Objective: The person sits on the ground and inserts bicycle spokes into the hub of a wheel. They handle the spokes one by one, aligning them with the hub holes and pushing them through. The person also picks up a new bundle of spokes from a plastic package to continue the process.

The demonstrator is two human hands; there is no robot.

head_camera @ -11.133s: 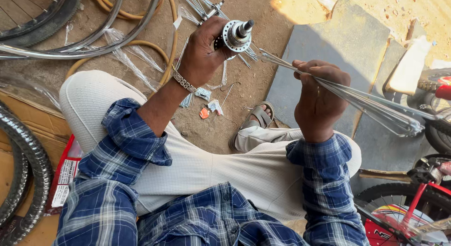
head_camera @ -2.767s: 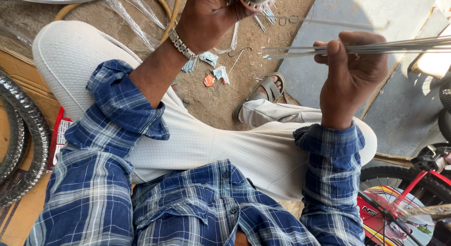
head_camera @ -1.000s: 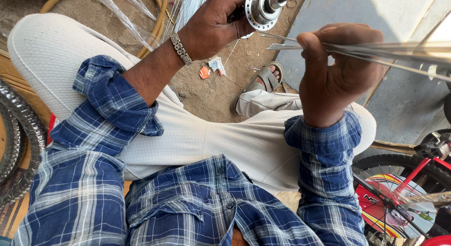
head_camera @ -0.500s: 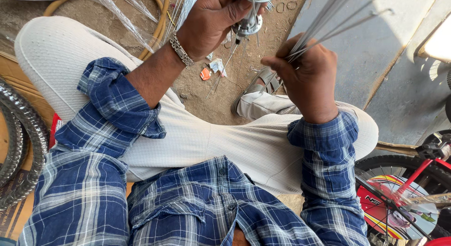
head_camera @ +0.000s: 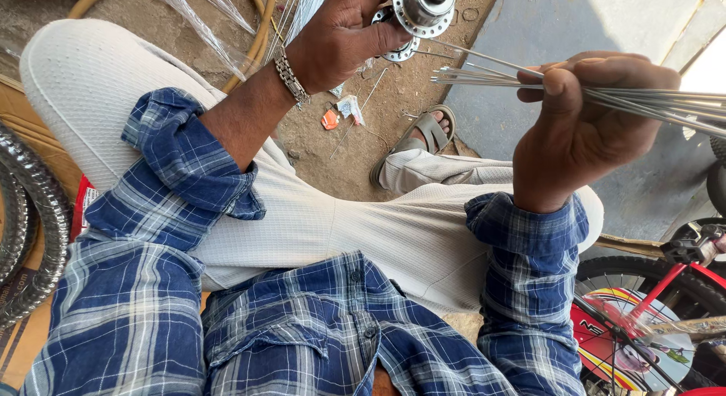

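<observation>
At the far left, a black rubber tyre (head_camera: 30,229) curves beside my knee, resting on brown cardboard (head_camera: 23,120). My white trousers (head_camera: 302,222) and rolled blue checked sleeves (head_camera: 181,177) fill the middle of the view as I sit cross-legged on the dirt ground (head_camera: 333,161). My left hand (head_camera: 344,37), a metal bracelet (head_camera: 291,77) at the wrist, is closed around a silver wheel hub (head_camera: 423,9), fingers wrapped over its flange at the top edge of the view; part of the hub is cut off there, so I cannot tell how much of it my palm covers. A tan hose (head_camera: 253,52) loops on the ground behind that arm, and scraps of orange and white litter (head_camera: 340,112) lie near my grey sandal (head_camera: 423,135). To the right, my right hand (head_camera: 582,131) is clenched on a bundle of thin steel spokes (head_camera: 650,105), thumb pressed over them; their loose ends point toward the hub, stopping just short of it. A red bicycle (head_camera: 658,305) stands at lower right.
</observation>
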